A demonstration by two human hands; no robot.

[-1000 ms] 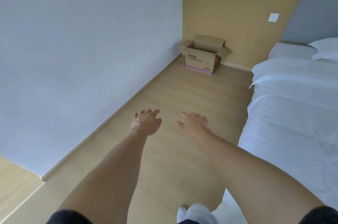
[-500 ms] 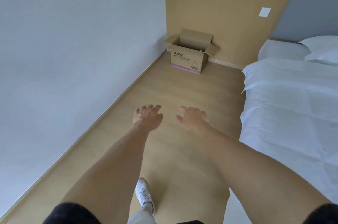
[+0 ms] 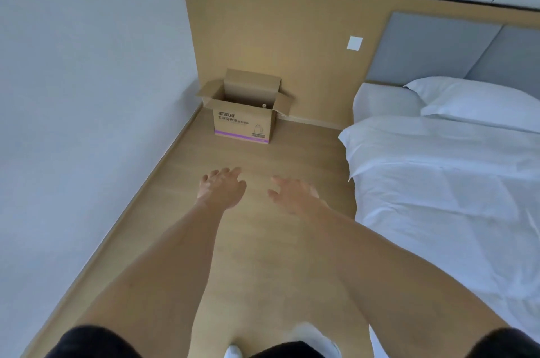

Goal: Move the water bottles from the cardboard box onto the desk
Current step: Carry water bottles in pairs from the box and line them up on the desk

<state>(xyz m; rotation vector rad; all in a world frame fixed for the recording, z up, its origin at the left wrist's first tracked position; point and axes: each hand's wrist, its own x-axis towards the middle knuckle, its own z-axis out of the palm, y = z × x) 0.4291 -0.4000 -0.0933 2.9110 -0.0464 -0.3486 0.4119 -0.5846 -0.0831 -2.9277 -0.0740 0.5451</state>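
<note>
Cardboard box (image 3: 245, 121) on wood floor (image 3: 263, 241), flaps open, against far panel wall beside bed (image 3: 450, 182).
Left hand (image 3: 222, 189) and right hand (image 3: 295, 194) outstretched, fingers spread, empty, well short of box; one bottle cap (image 3: 264, 105) barely visible inside.

Cardboard box (image 3: 244, 124) front: Chinese print, "全效洗衣液" legible; smaller text unreadable.
</note>
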